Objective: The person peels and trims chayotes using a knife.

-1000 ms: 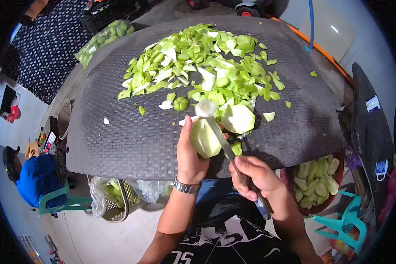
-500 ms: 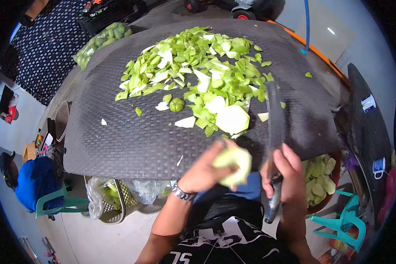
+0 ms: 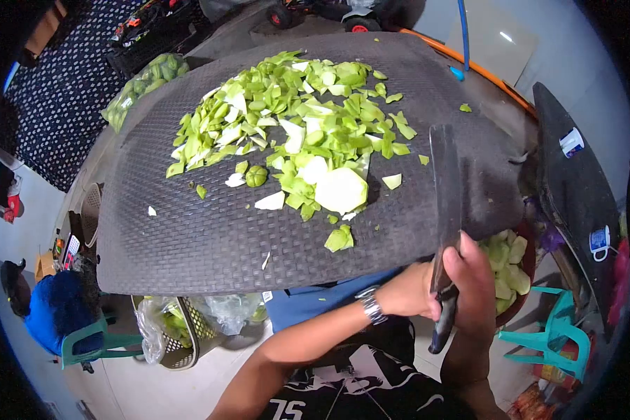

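My right hand (image 3: 469, 287) grips a large knife by its dark handle; the long dark blade (image 3: 444, 189) points up and away over the table's right side. My left hand (image 3: 407, 288), with a metal watch on the wrist, reaches across under the knife toward the tub of pale peeled pieces (image 3: 505, 269). Its fingers are hidden behind the knife and my right hand, so I cannot tell what they hold. On the woven-pattern tabletop (image 3: 182, 245) lies a heap of green peels (image 3: 259, 105). A pale cut slice (image 3: 341, 190) rests at the heap's near edge.
A plastic bag of green vegetables (image 3: 143, 84) stands beyond the table's far left. Below the near edge is a lattice basket (image 3: 196, 329) with bagged contents. A teal stool (image 3: 553, 336) is at right, near a dark board bearing mugs (image 3: 599, 243). A person in blue (image 3: 56, 308) sits at left.
My left hand has moved right, from the near table edge to behind the knife. The pale peeled vegetable it held is out of sight. A green peel piece now lies near the table's front.
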The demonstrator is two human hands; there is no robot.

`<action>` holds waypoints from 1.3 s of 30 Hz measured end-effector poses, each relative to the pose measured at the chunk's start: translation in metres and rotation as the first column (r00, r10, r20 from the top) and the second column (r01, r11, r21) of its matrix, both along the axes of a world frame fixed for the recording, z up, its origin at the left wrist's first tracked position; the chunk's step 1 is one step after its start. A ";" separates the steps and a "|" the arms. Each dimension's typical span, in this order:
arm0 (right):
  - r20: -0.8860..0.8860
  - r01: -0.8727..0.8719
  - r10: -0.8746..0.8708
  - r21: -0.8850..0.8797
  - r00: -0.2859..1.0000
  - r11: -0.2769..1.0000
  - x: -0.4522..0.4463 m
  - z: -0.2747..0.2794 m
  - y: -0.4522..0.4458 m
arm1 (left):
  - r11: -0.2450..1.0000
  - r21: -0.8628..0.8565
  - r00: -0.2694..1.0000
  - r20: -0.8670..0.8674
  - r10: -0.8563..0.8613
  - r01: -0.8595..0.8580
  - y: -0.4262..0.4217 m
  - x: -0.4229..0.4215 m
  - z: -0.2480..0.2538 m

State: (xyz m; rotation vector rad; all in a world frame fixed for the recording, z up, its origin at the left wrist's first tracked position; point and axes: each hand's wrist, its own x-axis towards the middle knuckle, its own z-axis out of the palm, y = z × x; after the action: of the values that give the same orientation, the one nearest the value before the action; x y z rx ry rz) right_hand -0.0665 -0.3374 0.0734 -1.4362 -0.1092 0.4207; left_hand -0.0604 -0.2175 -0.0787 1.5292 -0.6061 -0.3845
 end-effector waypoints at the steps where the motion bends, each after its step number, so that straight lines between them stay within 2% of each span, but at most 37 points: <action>1: -0.016 0.022 -0.022 -0.007 1.000 1.000 0.004 -0.002 0.004 | 0.990 0.129 0.998 0.017 0.054 -0.055 0.017 -0.002 0.023; 2: -0.034 0.042 -0.042 -0.014 0.999 0.999 0.007 -0.002 0.009 | 0.961 0.254 0.994 0.039 0.106 -0.112 0.036 -0.007 0.052; 4: -0.011 0.060 -0.061 -0.060 0.998 0.996 0.015 -0.007 0.016 | 0.815 0.231 0.847 0.178 0.501 -0.531 0.063 -0.010 0.071; 6: 0.061 0.062 -0.053 -0.145 0.997 0.987 0.022 -0.017 0.019 | 0.479 0.306 0.569 0.428 0.703 -0.823 0.092 0.000 0.092; 8: 0.228 0.066 -0.002 -0.273 0.974 0.960 0.028 -0.030 0.023 | 0.204 0.241 0.315 0.779 0.542 -0.949 0.123 0.021 0.091; 10: 0.451 0.154 0.031 -0.368 0.892 0.917 0.034 -0.050 0.029 | 0.324 0.303 0.414 0.835 0.363 -0.896 0.149 0.039 0.077; 11: 0.417 0.170 0.080 -0.529 0.905 0.832 0.035 -0.044 0.031 | 0.375 0.336 0.447 0.854 0.265 -0.864 0.156 0.047 0.073; 14: 0.550 0.303 0.099 -0.591 0.829 0.748 0.043 -0.052 0.036 | 0.393 0.589 0.700 0.663 0.265 -0.706 0.155 0.054 0.091; 15: 0.486 0.263 0.078 -0.593 0.871 0.761 0.043 -0.044 0.039 | 0.431 0.602 0.735 0.614 0.287 -0.672 0.152 0.058 0.088; 18: 0.457 0.247 0.113 -0.653 0.882 0.716 0.050 -0.048 0.038 | 0.474 0.622 0.776 0.566 0.276 -0.623 0.140 0.061 0.075; 19: 0.480 0.245 0.143 -0.655 0.866 0.715 0.052 -0.048 0.037 | 0.476 0.579 0.737 0.617 0.274 -0.662 0.139 0.058 0.074; 23: 0.559 0.205 0.281 -0.653 0.780 0.730 0.053 -0.055 0.039 | 0.649 0.510 0.821 0.267 0.505 -0.565 0.140 0.045 0.085; 25: 0.555 0.133 0.375 -0.671 0.743 0.730 0.053 -0.055 0.045 | 0.747 0.262 0.791 0.234 0.565 -0.611 0.143 0.039 0.058; 26: 0.608 0.149 0.408 -0.661 0.681 0.736 0.051 -0.058 0.050 | 0.772 0.130 0.778 0.211 0.591 -0.622 0.144 0.034 0.044; 28: 0.677 0.150 0.425 -0.617 0.601 0.772 0.051 -0.058 0.060 | 0.704 0.214 0.734 0.270 0.623 -0.677 0.139 0.016 0.056; 30: 0.651 0.124 0.471 -0.654 0.596 0.746 0.052 -0.056 0.066 | 0.672 0.254 0.717 0.290 0.634 -0.696 0.139 0.003 0.064; 31: 0.638 0.110 0.496 -0.671 0.589 0.733 0.053 -0.055 0.069 | 0.651 0.290 0.706 0.406 0.580 -0.701 0.143 0.001 0.057; 34: 0.541 -0.023 0.599 -0.730 0.591 0.683 0.056 -0.050 0.071 | 0.594 0.346 0.687 0.325 0.650 -0.726 0.144 -0.008 0.068; 35: 0.536 -0.008 0.603 -0.743 0.590 0.669 0.055 -0.047 0.073 | 0.594 0.324 0.672 0.246 0.699 -0.736 0.143 -0.010 0.074; 38: 0.533 0.035 0.609 -0.769 0.587 0.639 0.049 -0.043 0.079 | 0.593 0.197 0.625 0.279 0.729 -0.781 0.142 -0.018 0.068; 39: 0.540 0.044 0.608 -0.767 0.582 0.640 0.048 -0.044 0.080 | 0.598 0.205 0.632 0.276 0.724 -0.775 0.143 -0.018 0.070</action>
State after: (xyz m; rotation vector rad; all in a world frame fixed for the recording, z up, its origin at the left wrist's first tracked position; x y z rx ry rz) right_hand -0.0182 -0.2576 0.0295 -2.3528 -1.0444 0.0695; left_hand -0.0788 -0.0746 -0.0086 1.9801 0.0418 0.3391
